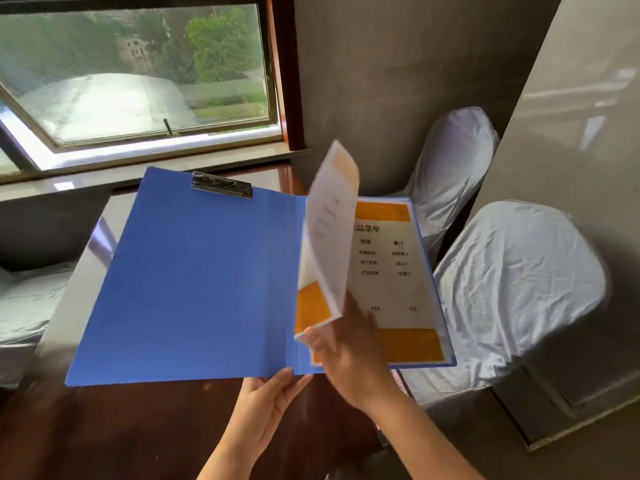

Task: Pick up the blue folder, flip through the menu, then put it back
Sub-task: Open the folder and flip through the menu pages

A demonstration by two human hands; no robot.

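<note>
While you hold the blue folder spread open above the dark, glossy wooden table, its smooth matte cover lies flat and rectangular, with a metal spring clip at the top edge of its left panel. Your left hand grips the folder's bottom edge near the spine, thumb on top and fingers beneath. Your right hand pinches the lower corner of a stiff, glossy menu page, which stands curved and nearly upright over the folder's right panel. That page is white with an orange block at its foot. Beneath it another menu sheet rests flat on the right panel, white with orange bands at top and bottom and small dark print. To the right of the folder stand two chairs draped in wrinkled white cloth. Beyond the folder is a window in a metal frame.
</note>
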